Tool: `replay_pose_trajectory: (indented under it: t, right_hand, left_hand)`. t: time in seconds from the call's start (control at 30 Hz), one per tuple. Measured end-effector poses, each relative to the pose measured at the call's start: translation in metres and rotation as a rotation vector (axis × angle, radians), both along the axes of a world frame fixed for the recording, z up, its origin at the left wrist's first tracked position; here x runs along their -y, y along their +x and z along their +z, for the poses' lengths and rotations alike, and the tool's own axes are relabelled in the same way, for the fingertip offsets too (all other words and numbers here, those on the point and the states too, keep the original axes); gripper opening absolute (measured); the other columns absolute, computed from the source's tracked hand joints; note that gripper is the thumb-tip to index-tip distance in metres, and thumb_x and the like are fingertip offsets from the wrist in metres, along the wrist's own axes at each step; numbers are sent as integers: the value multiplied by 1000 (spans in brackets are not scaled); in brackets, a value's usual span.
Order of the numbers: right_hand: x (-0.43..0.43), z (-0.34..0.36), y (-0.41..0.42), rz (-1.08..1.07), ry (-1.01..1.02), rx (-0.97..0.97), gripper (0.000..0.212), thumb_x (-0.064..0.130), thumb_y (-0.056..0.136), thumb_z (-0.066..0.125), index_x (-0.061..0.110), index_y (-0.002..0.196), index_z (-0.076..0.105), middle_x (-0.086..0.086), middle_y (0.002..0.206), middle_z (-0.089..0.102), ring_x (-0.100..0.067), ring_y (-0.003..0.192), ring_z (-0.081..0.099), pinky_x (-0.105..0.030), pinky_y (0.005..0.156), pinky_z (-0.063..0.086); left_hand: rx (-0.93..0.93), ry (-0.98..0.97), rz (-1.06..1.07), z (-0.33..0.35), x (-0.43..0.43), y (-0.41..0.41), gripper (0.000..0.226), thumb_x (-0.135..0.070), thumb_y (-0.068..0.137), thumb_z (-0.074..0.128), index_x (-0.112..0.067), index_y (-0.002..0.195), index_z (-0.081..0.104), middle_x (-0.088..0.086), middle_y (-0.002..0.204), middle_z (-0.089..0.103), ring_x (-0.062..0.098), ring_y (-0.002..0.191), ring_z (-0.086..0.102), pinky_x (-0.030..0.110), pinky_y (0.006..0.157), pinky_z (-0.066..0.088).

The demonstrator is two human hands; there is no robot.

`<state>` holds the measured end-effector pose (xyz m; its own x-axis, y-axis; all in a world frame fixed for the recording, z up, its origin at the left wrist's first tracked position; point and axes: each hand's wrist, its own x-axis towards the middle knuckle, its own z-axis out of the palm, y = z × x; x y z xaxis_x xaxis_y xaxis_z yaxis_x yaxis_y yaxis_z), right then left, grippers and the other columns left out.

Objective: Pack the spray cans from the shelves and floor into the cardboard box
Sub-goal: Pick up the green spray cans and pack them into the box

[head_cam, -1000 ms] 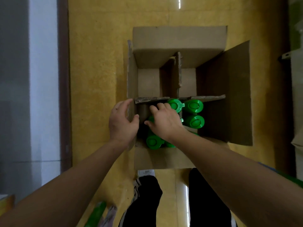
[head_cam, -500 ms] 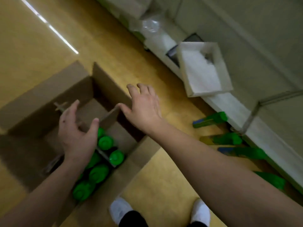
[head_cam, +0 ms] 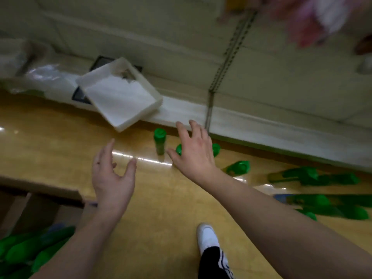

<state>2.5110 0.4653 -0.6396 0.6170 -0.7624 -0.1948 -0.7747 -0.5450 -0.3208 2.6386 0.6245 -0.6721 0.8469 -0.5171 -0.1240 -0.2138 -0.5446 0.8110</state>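
Note:
Several green-capped spray cans stand or lie on the yellow floor by the shelf base. One upright can (head_cam: 159,142) stands just left of my right hand (head_cam: 194,151), which is spread open above two more cans whose caps show at its sides. Other cans (head_cam: 239,167) lie scattered to the right, blurred. My left hand (head_cam: 112,174) hovers open and holds nothing, beside the cardboard box (head_cam: 43,191) at lower left. Green caps (head_cam: 26,250) of packed cans show in the box's near corner.
A white shallow tray (head_cam: 120,99) leans off the low white shelf base (head_cam: 261,125). A metal shelf upright (head_cam: 227,57) rises above it. My white shoe (head_cam: 207,238) stands on the floor at bottom centre. Clear plastic wrap (head_cam: 40,75) lies at left.
The view has swung right from the box to the floor cans. Both hands have left the box; my right hand has reached out over the cans near the shelf base.

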Motion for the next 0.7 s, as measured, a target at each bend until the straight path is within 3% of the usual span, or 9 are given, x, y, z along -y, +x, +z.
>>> replay_pose_trajectory:
  t: [0.13, 0.23, 0.37, 0.6, 0.7]
  right_hand:
    - [38, 70, -90, -166, 12, 5, 75, 54, 93, 58, 27, 154, 24, -13, 160, 25, -33, 147, 22, -48, 118, 27]
    - [52, 130, -152, -293, 17, 1, 75, 54, 93, 59, 26, 154, 26, -14, 159, 27, -33, 144, 25, -47, 115, 28]
    - [39, 197, -224, -454, 26, -13, 76, 56, 93, 57, 28, 156, 25, -12, 161, 26, -31, 145, 25, -45, 115, 28]
    - [-24, 249, -326, -800, 41, -15, 80, 60, 93, 55, 29, 158, 21, -10, 164, 22, -29, 149, 22, -44, 118, 27]
    - [-39, 256, -371, -950, 62, -3, 80, 62, 92, 55, 27, 157, 25, -12, 161, 27, -30, 147, 26, -43, 116, 30]
  left_hand:
    - [65, -16, -180, 68, 77, -66, 68, -26, 86, 75, -32, 146, 42, 1, 147, 42, 28, 126, 51, 51, 105, 46]
    - [102, 2, -291, 140, 121, -119, 67, -22, 87, 74, -23, 147, 44, 6, 149, 44, 25, 136, 42, 36, 111, 34]
    - [103, 28, -478, 219, 147, -183, 64, -29, 91, 70, -30, 148, 42, 0, 152, 40, 21, 139, 36, 38, 113, 32]
    - [110, 63, -862, 282, 148, -269, 66, -33, 93, 67, -29, 151, 37, -1, 155, 36, 17, 142, 32, 27, 111, 24]
    - [142, 83, -1011, 286, 154, -306, 69, -37, 93, 66, -34, 153, 32, -3, 157, 32, 17, 143, 31, 30, 113, 26]
